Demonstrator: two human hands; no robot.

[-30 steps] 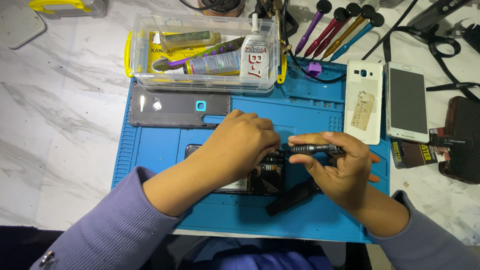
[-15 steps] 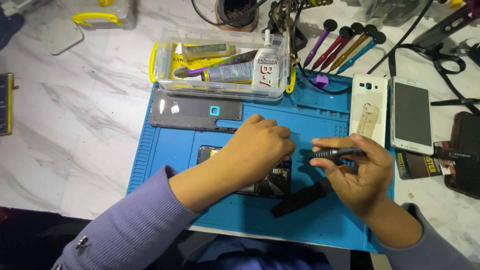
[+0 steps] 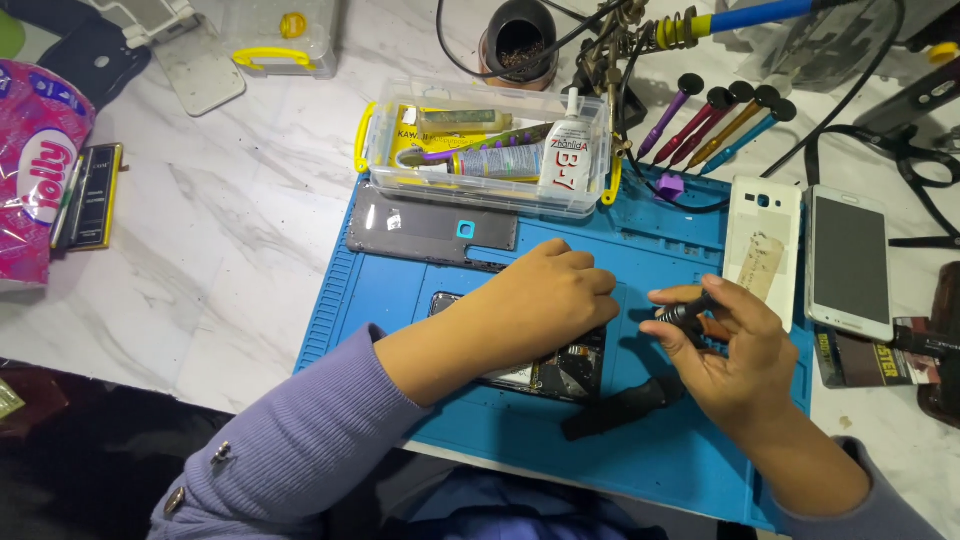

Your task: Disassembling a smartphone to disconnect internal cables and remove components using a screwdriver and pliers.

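My left hand [image 3: 545, 300] rests with curled fingers on an opened phone [image 3: 560, 372] that lies on the blue work mat [image 3: 400, 290]; the hand covers most of the phone. My right hand [image 3: 730, 345] holds a small dark screwdriver [image 3: 685, 312] by its grip, to the right of the phone and apart from it. A grey phone back cover [image 3: 430, 228] lies on the mat just beyond the left hand. A black tool [image 3: 622, 408] lies on the mat below the right hand.
A clear plastic box [image 3: 490, 150] with glue tubes stands at the mat's far edge. Several coloured screwdrivers [image 3: 715, 125] lie right of it. A white back cover [image 3: 760, 245] and a white phone [image 3: 848, 262] lie at the right. A pink packet [image 3: 35, 180] is far left.
My right hand has drawn the screwdriver away from the phone toward the right. The left hand stays on the phone. The camera view has shifted, so everything sits further right.
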